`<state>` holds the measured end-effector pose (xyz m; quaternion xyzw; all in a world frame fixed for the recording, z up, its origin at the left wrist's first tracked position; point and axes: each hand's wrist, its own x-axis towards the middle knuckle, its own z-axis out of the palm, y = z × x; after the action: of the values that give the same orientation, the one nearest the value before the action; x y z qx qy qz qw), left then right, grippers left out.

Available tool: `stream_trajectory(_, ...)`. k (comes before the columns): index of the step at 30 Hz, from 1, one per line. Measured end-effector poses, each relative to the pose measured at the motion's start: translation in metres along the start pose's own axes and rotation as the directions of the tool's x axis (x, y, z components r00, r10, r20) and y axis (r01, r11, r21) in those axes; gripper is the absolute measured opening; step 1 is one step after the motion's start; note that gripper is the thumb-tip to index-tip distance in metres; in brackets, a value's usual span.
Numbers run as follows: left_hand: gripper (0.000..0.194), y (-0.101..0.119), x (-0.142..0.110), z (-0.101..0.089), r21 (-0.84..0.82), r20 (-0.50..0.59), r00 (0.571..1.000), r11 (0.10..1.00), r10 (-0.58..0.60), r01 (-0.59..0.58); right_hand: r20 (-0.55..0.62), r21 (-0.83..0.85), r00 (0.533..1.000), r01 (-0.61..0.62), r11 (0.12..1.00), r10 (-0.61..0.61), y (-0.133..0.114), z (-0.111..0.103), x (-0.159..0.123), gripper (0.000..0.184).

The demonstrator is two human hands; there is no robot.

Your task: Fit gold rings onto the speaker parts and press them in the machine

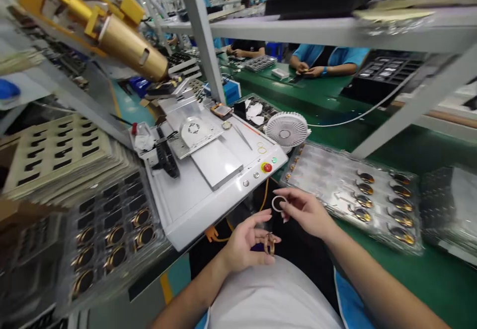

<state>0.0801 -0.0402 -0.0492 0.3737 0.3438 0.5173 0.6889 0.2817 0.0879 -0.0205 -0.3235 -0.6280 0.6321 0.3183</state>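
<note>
My left hand (244, 244) is closed around a small gold-coloured round frame (269, 245), which looks like a watch case, held low in front of my body. Just above it and to the right, my right hand (307, 214) pinches a thin white ring (274, 203) between thumb and fingers. The ring and the gold frame are apart. Beyond both hands stands a white press machine (208, 214) with a red button (266, 167) on its front panel. What lies inside the gold frame is too small to make out.
To the left, a clear tray (128, 264) holds gold-rimmed round parts. At right lies another clear tray (316, 170) with dark round parts and orange tabs. A white fan (286, 129) stands behind it. A metal post (203, 36) rises ahead; co-workers sit across the green bench (316, 103).
</note>
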Motion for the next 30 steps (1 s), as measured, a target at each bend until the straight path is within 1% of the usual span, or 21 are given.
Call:
stream_trajectory(1, 0.093, 0.001, 0.001, 0.000, -0.012, 0.023, 1.000, 1.000, 0.007, -0.007, 0.010, -0.004, 1.000, 0.021, 1.000, -0.021, 0.000, 0.018, -0.002, 0.031)
stream_trajectory(3, 0.097, 0.001, 0.000, -0.001, -0.040, 0.017, 0.999, 0.999, 0.035, -0.035, -0.018, -0.100, 0.994, 0.107, 0.989, -0.109, 0.000, 0.041, -0.002, 0.025)
stream_trajectory(5, 0.096, 0.001, -0.006, -0.005, -0.057, -0.031, 0.997, 0.996, 0.073, -0.074, -0.041, -0.207, 0.971, 0.224, 0.952, -0.237, 0.002, 0.051, 0.002, 0.025)
stream_trajectory(6, 0.096, 0.000, -0.010, -0.006, -0.062, -0.054, 0.995, 0.994, 0.086, -0.089, -0.033, -0.243, 0.955, 0.278, 0.929, -0.294, 0.004, 0.053, 0.004, 0.026)
stream_trajectory(9, 0.097, -0.002, -0.020, -0.010, -0.086, -0.083, 0.989, 0.988, 0.125, -0.132, 0.023, -0.282, 0.917, 0.388, 0.878, -0.398, 0.010, 0.057, 0.009, 0.026)
stream_trajectory(12, 0.098, -0.004, -0.025, -0.013, -0.146, -0.134, 0.980, 0.975, 0.147, -0.166, 0.071, -0.290, 0.909, 0.412, 0.864, -0.410, 0.014, 0.060, 0.008, 0.019)
stream_trajectory(14, 0.094, -0.004, -0.026, -0.016, -0.189, -0.162, 0.979, 0.970, 0.124, -0.154, 0.125, -0.298, 0.914, 0.406, 0.864, -0.387, 0.012, 0.061, 0.008, 0.016)
stream_trajectory(17, 0.087, -0.002, -0.026, -0.022, -0.223, -0.186, 0.979, 0.967, 0.084, -0.125, 0.244, -0.339, 0.905, 0.416, 0.844, -0.348, -0.003, 0.060, 0.016, 0.016)
stream_trajectory(18, 0.086, 0.000, -0.026, -0.024, -0.224, -0.210, 0.974, 0.966, 0.085, -0.132, 0.260, -0.355, 0.905, 0.414, 0.838, -0.336, -0.010, 0.060, 0.023, 0.016)
stream_trajectory(19, 0.086, 0.002, -0.026, -0.026, -0.218, -0.239, 0.967, 0.965, 0.092, -0.146, 0.254, -0.367, 0.913, 0.395, 0.842, -0.318, -0.017, 0.059, 0.033, 0.016)
stream_trajectory(20, 0.087, 0.004, -0.026, -0.027, -0.206, -0.265, 0.958, 0.965, 0.104, -0.162, 0.224, -0.370, 0.932, 0.352, 0.860, -0.286, -0.023, 0.060, 0.045, 0.016)
stream_trajectory(22, 0.092, 0.009, -0.026, -0.027, -0.169, -0.289, 0.948, 0.968, 0.131, -0.185, 0.107, -0.351, 0.982, 0.187, 0.917, -0.159, -0.034, 0.062, 0.075, 0.016)
stream_trajectory(23, 0.095, 0.012, -0.027, -0.027, -0.145, -0.281, 0.950, 0.972, 0.139, -0.185, 0.047, -0.333, 0.996, 0.091, 0.938, -0.080, -0.038, 0.064, 0.092, 0.015)
stream_trajectory(25, 0.103, 0.016, -0.029, -0.026, -0.093, -0.251, 0.957, 0.980, 0.149, -0.177, -0.041, -0.315, 0.998, -0.060, 0.947, 0.049, -0.043, 0.066, 0.122, 0.015)
stream_trajectory(26, 0.105, 0.018, -0.031, -0.025, -0.067, -0.241, 0.957, 0.981, 0.159, -0.180, -0.077, -0.324, 0.994, -0.104, 0.940, 0.083, -0.044, 0.066, 0.133, 0.016)
stream_trajectory(28, 0.108, 0.020, -0.037, -0.024, -0.006, -0.234, 0.954, 0.981, 0.189, -0.196, -0.141, -0.360, 0.985, -0.144, 0.922, 0.099, -0.043, 0.064, 0.144, 0.019)
stream_trajectory(30, 0.109, 0.019, -0.044, -0.024, 0.083, -0.232, 0.944, 0.972, 0.235, -0.222, -0.218, -0.402, 0.974, -0.141, 0.905, 0.055, -0.040, 0.062, 0.136, 0.025)
